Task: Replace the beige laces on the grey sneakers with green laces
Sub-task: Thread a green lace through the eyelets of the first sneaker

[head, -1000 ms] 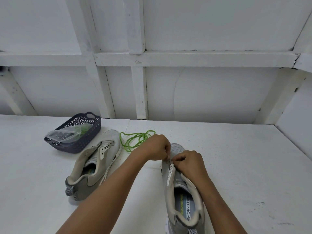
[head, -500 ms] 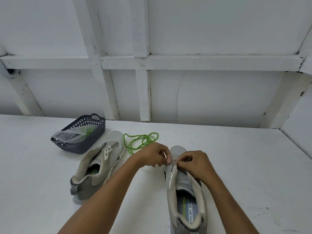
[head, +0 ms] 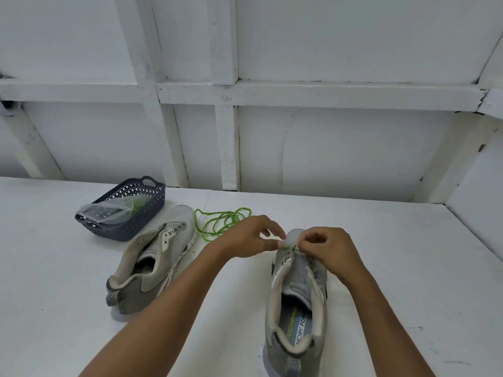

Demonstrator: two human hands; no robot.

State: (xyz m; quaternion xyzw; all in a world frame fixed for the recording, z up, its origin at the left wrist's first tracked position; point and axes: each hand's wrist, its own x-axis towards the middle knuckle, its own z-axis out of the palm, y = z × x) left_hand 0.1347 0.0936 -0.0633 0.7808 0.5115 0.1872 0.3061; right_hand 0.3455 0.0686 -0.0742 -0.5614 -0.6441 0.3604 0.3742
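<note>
Two grey sneakers lie on the white table with no laces in their eyelets. The right sneaker points away from me, and the left sneaker lies tilted beside it. A green lace sits coiled behind them. A short green stretch crosses the right sneaker's front eyelets. My right hand pinches that stretch with curled fingers. My left hand hovers at the toe with its fingers loosely spread and its thumb tip close to the lace. The lace's path under my left hand is hidden.
A dark blue perforated basket stands at the back left and holds a clear plastic bag with something green inside. A white framed wall closes the back of the table. The table's right edge runs diagonally at far right.
My left hand's fingers have spread apart from their earlier pinch at the eyelets. A bit of green lace now shows at the right sneaker's front eyelets. The sneakers have stayed in place.
</note>
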